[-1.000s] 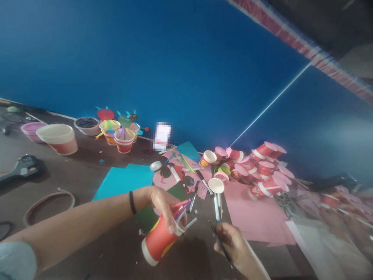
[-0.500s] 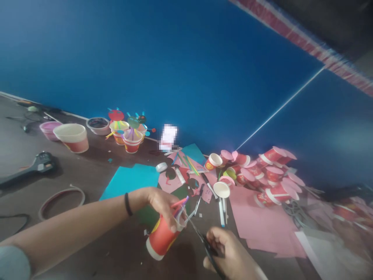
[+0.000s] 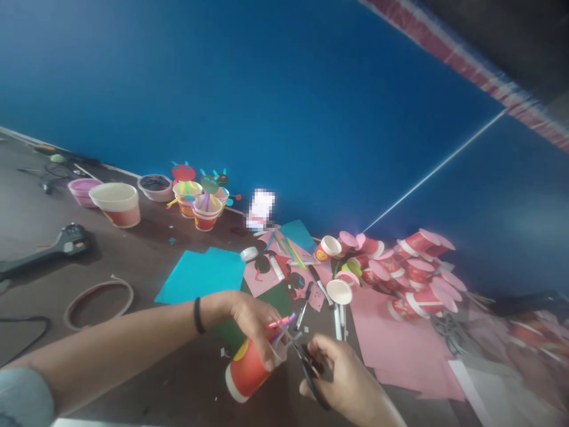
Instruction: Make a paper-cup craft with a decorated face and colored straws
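My left hand (image 3: 255,326) grips a red paper cup (image 3: 249,370) with a white base, tilted so its mouth faces my right hand. Pink and purple strips (image 3: 281,322), perhaps straws, stick out at the cup's mouth beside my left fingers. In my right hand (image 3: 340,376) is a pair of scissors (image 3: 309,370) with dark handles. The blades reach the cup's mouth and look spread apart. Blur hides whether they touch the rim or the strips. Under my left wrist lies a dark green sheet (image 3: 229,332).
Turquoise paper (image 3: 195,276) lies beyond my left forearm. Several red cups with pink discs (image 3: 420,273) are heaped at the right, behind pink sheets (image 3: 395,350). Markers (image 3: 337,320) and pens lie mid-table. Decorated cups (image 3: 207,213) and a large tub (image 3: 116,204) stand by the blue wall.
The scissor blades have spread apart at the cup's mouth, and my right hand has shifted slightly left and up. My left hand still holds the cup. The view has shifted slightly.
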`<state>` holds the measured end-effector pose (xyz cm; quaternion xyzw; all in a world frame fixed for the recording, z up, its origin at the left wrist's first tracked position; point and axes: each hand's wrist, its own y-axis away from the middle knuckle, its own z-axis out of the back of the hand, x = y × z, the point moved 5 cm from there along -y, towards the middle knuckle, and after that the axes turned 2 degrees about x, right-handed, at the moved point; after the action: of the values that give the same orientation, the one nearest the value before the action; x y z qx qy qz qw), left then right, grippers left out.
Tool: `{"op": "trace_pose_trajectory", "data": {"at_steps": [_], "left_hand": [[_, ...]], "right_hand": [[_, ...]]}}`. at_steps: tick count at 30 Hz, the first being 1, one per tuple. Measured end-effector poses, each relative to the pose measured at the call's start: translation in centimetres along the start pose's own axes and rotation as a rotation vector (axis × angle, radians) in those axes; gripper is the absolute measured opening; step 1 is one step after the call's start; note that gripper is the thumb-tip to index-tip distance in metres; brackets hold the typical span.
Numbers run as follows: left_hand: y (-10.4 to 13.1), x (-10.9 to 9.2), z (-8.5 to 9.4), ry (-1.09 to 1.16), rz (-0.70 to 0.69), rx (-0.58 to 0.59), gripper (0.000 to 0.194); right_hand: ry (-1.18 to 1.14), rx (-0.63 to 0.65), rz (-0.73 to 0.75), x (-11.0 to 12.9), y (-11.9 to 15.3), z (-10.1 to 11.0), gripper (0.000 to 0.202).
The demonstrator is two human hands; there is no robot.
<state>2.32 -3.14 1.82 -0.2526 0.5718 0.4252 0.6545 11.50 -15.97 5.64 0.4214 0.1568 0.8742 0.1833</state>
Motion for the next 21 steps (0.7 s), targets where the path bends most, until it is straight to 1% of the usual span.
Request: {"op": "trace_pose_trajectory", "data": {"at_steps": [2,6,9,14,17,21], "left_hand": [[-0.1,-0.1,-0.2,0.000,0.003,0.021,0.031],[-0.2,-0.3,-0.4,0.101,-0.008,0.021,0.032],[0.0,-0.3,-0.4,0.133,-0.005,-0.009,0.032],[0.3,-0.1,-0.5,0.090,0.008,-0.022,0.034],[0.5,0.3,-0.4,0.067,0.040,-0.062,0.036],[0.7,0.7,-0.5,0.066,0.089,-0.071,0.038]], "right_hand": [[0.079,-0.027,0.050,0.5,-0.4,0.1,0.021],[0.190,-0.057,0.108,1.6,-0.9,0.5,0.027],[0.203,-0.042,0.112,2.1,-1.2,0.8,0.028],[0.200,-0.013,0.123,2.7,-1.5,1.0,0.026],[0.221,0.001,0.140,3.1,-1.5,1.0,0.027],[0.259,-0.004,0.154,3.4,-1.6,0.9,0.029]]}}
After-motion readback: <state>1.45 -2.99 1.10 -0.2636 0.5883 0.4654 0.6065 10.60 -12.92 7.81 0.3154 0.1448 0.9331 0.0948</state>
